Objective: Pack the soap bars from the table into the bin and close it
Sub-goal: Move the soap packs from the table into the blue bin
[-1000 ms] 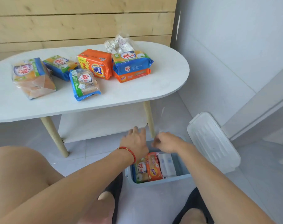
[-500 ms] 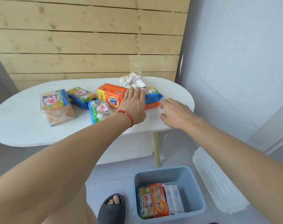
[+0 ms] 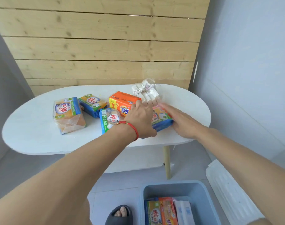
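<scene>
White oval table bearing wrapped soap packs. Left hand and right hand, fingers straight, press the two sides of a blue-edged soap pack beside the orange Tide pack. Blue bin stands open on the floor, three packs inside; its lid lies alongside.

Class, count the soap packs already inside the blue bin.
3, side by side along the bin floor: yellow-green pack left, orange pack middle, white pack right. Frame edge may hide more.
</scene>
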Motion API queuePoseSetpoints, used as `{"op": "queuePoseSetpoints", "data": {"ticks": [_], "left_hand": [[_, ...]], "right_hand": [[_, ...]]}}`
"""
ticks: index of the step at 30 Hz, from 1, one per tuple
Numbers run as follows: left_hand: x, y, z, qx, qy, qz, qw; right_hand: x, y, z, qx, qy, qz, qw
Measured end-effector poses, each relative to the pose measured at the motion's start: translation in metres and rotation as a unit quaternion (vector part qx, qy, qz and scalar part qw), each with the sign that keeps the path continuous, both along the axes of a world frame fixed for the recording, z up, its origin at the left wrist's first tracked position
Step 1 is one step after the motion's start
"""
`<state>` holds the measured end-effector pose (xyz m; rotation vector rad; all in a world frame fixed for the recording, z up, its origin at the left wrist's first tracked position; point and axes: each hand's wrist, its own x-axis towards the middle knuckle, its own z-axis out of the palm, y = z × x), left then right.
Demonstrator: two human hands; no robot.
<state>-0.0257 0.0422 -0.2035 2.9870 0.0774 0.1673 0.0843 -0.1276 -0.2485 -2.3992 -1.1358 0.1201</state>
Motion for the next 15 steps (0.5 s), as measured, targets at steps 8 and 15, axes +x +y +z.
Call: {"op": "queuePoseSetpoints", "data": {"ticks": [8,15], "left_hand": [[-0.043,0.015,0.009,-0.055,0.037,0.007,0.998],[-0.068,0.013,0.018,-0.143,0.187,-0.027,0.971]], "right_hand": [[0.0,-0.009,-0.004,-0.134,-0.188,-0.045,0.972],[-0.029,-0.054,0.016,-0.119,-0.053,-0.047,0.99]]}}
